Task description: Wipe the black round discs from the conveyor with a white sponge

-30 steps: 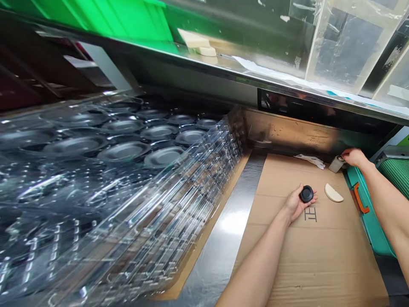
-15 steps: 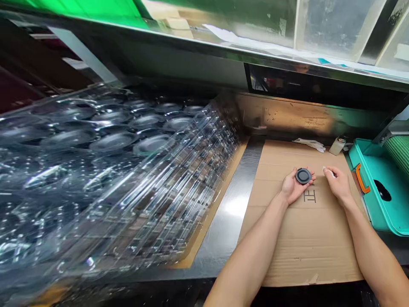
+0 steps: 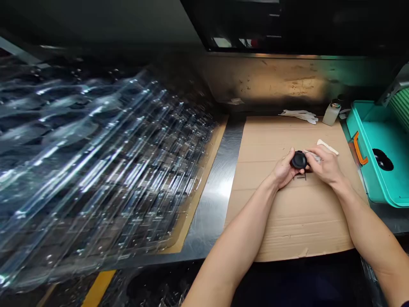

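My left hand (image 3: 283,169) grips a small round black disc (image 3: 299,160) just above the sheet of brown cardboard (image 3: 287,221). My right hand (image 3: 326,164) is closed against the disc's right side, pinching a small pale wad (image 3: 312,156) that touches the disc. A cream half-moon pad (image 3: 327,146) lies on the cardboard just behind my right hand.
A tall slanted stack of clear plastic blister trays (image 3: 96,162) fills the left. A teal bin (image 3: 381,157) with an orange latch holds a black part at the right. A small bottle (image 3: 331,112) and a white glove (image 3: 300,115) lie at the cardboard's back edge.
My right hand came back from the bottle at the rear right, picked up a pale wad and closed in on the disc. The view tipped downward.
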`<move>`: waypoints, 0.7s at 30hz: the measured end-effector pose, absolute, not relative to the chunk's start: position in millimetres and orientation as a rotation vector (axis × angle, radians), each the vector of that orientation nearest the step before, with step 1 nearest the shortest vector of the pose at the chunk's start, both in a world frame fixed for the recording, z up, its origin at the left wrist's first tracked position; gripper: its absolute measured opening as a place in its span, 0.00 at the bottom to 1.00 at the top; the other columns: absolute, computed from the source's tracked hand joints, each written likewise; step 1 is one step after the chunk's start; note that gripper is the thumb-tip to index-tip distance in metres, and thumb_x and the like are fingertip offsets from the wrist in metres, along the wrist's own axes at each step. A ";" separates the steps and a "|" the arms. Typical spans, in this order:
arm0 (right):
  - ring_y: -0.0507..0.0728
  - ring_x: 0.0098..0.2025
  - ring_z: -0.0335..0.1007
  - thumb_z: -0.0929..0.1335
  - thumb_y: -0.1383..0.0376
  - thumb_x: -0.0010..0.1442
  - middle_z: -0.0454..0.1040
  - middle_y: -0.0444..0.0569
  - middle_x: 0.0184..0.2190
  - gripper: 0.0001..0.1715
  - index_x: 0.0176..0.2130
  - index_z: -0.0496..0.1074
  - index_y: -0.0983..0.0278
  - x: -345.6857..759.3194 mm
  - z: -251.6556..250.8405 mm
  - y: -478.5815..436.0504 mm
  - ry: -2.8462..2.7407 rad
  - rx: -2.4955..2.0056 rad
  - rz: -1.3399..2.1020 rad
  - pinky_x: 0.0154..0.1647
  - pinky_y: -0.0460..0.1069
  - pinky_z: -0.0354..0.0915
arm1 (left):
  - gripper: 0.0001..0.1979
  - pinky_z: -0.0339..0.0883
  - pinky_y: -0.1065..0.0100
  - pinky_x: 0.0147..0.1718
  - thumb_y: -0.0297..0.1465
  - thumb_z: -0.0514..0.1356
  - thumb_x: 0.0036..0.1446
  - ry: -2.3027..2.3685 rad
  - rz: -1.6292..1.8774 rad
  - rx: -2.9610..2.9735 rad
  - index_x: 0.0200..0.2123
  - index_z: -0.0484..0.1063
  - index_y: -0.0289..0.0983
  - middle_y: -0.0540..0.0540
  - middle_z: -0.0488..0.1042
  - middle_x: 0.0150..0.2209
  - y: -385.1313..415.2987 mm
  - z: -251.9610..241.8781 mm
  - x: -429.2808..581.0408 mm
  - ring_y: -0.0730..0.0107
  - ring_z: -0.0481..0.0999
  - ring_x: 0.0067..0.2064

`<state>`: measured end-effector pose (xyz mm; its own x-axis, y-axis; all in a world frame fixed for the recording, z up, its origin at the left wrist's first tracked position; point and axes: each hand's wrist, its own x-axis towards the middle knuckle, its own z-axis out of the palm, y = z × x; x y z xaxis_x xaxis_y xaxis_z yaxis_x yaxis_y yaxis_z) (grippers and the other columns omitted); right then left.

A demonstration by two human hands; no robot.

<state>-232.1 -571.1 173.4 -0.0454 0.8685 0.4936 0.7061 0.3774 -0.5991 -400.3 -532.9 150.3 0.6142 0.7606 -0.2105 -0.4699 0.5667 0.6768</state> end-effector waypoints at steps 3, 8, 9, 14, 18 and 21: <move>0.59 0.43 0.73 0.63 0.61 0.71 0.78 0.54 0.40 0.16 0.46 0.79 0.62 -240.4 169.1 -572.4 -1.942 -1.383 0.128 0.47 0.53 0.67 | 0.26 0.68 0.71 0.23 0.51 0.57 0.68 0.581 0.806 0.747 0.35 0.75 0.32 0.43 0.77 0.30 -538.6 147.3 -394.3 0.71 0.74 0.28; 0.61 0.42 0.72 0.61 0.63 0.72 0.77 0.55 0.39 0.16 0.44 0.77 0.64 -241.9 163.5 -571.6 -1.987 -1.521 -0.021 0.46 0.53 0.66 | 0.30 0.67 0.72 0.23 0.57 0.57 0.65 0.634 0.818 0.854 0.33 0.74 0.33 0.46 0.75 0.27 -542.5 146.9 -392.1 0.74 0.70 0.24; 0.61 0.42 0.72 0.61 0.64 0.72 0.77 0.55 0.39 0.16 0.44 0.77 0.64 -241.7 163.7 -571.5 -1.995 -1.523 -0.025 0.45 0.53 0.65 | 0.30 0.67 0.71 0.23 0.57 0.57 0.65 0.639 0.816 0.868 0.33 0.74 0.33 0.46 0.74 0.27 -542.6 146.5 -392.2 0.74 0.70 0.24; 0.60 0.41 0.71 0.61 0.64 0.71 0.77 0.54 0.39 0.16 0.43 0.77 0.63 -241.9 165.7 -570.4 -2.029 -1.505 -0.018 0.45 0.52 0.64 | 0.30 0.66 0.71 0.23 0.57 0.56 0.65 0.649 0.820 0.916 0.33 0.73 0.34 0.48 0.73 0.25 -543.3 143.2 -392.3 0.74 0.70 0.22; 0.59 0.40 0.71 0.62 0.65 0.70 0.77 0.53 0.37 0.14 0.41 0.78 0.63 -241.0 167.1 -569.4 -2.022 -1.543 -0.010 0.43 0.52 0.64 | 0.31 0.66 0.71 0.24 0.59 0.56 0.64 0.678 0.822 0.947 0.32 0.73 0.35 0.48 0.72 0.23 -543.4 141.1 -392.2 0.74 0.70 0.22; 0.59 0.39 0.71 0.62 0.64 0.71 0.77 0.53 0.37 0.16 0.40 0.78 0.63 -239.2 169.6 -569.5 -2.024 -1.538 0.007 0.42 0.51 0.63 | 0.31 0.66 0.71 0.23 0.60 0.56 0.63 0.703 0.817 0.991 0.32 0.74 0.35 0.49 0.70 0.20 -543.0 138.6 -392.6 0.73 0.69 0.22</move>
